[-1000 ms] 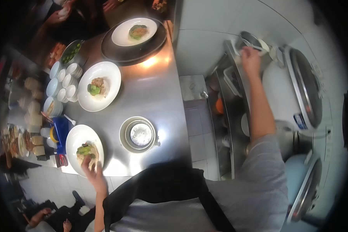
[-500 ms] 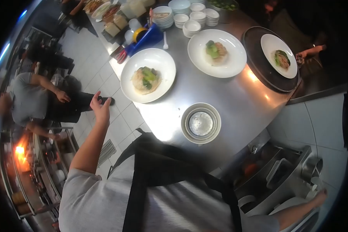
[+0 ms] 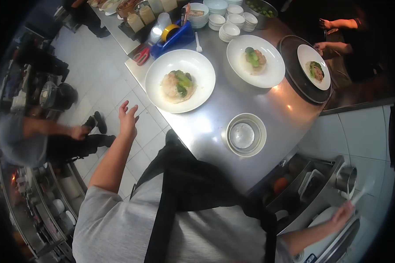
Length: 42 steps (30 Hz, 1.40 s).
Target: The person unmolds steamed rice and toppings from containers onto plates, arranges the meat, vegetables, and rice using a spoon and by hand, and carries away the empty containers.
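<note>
White plate (image 3: 204, 74) sits up-left of the tin (image 3: 260, 136), left hand (image 3: 127, 122) spread empty on that side, so a careless swing might knock the plate; right hand (image 3: 343, 213) down-right, can't tell its grip.

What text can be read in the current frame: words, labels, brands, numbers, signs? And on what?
Readable text: none.
Dark label on the white container, lower right: too small to read.
Squeeze bottles, top left: no lettering can be made out.
Plate nearest the left hand, and round metal tin: no lettering visible.
</note>
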Each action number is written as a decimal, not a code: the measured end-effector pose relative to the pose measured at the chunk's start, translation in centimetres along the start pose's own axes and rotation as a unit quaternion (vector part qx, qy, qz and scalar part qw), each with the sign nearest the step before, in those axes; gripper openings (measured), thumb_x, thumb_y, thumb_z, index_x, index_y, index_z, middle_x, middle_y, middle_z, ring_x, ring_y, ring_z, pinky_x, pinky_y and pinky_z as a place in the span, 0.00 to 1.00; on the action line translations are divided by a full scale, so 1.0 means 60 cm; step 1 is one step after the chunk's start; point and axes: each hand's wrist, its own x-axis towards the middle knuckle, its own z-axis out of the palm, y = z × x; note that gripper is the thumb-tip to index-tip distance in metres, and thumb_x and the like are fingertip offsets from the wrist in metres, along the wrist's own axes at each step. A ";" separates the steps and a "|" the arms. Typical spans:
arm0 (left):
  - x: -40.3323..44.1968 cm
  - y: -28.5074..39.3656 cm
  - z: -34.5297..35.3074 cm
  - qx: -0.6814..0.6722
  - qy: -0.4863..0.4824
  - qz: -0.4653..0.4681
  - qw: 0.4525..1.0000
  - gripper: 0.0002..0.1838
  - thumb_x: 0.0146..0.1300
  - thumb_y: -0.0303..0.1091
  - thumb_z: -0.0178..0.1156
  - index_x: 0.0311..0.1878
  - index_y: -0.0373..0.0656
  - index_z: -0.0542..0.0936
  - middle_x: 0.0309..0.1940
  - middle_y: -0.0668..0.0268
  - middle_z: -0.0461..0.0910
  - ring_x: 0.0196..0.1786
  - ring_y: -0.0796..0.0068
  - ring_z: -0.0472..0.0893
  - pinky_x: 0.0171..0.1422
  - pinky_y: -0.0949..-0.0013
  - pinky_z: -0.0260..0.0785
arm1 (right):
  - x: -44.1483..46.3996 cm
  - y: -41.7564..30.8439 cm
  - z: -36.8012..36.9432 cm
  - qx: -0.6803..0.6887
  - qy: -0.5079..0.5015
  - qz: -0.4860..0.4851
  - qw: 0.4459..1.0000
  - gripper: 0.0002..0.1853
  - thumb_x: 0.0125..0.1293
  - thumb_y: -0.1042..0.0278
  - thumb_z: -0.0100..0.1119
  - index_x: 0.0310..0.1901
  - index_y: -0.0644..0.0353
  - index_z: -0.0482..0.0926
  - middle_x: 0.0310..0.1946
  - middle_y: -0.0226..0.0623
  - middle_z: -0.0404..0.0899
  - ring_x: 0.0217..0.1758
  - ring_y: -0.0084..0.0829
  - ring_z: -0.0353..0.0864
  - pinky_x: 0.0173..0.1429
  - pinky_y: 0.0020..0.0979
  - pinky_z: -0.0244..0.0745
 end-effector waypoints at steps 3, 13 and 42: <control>0.042 0.006 -0.007 -0.020 -0.052 -0.011 0.998 0.34 0.59 0.39 0.63 0.67 0.50 0.61 0.63 0.58 0.57 0.63 0.62 0.63 0.64 0.53 0.62 | -0.223 0.098 0.338 0.240 -0.238 0.211 0.917 0.23 0.65 0.81 0.49 0.62 0.73 0.63 0.55 0.47 0.71 0.52 0.29 0.73 0.60 0.24 0.69; 0.200 0.118 0.013 0.094 -0.324 -0.010 0.941 0.31 0.61 0.38 0.60 0.67 0.53 0.62 0.54 0.63 0.66 0.57 0.69 0.70 0.61 0.56 0.64 | -0.566 0.252 0.818 -0.443 -0.472 -0.018 0.762 0.17 0.65 0.70 0.45 0.55 0.58 0.71 0.39 0.44 0.75 0.42 0.38 0.77 0.45 0.39 0.72; 0.249 0.149 0.056 0.142 -0.573 -0.229 0.774 0.36 0.69 0.33 0.53 0.73 0.53 0.45 0.37 0.58 0.80 0.33 0.71 0.82 0.38 0.71 0.77 | -0.635 0.179 1.178 -0.820 -0.423 -0.158 0.351 0.12 0.58 0.68 0.55 0.42 0.46 0.85 0.36 0.38 0.83 0.44 0.39 0.83 0.46 0.39 0.78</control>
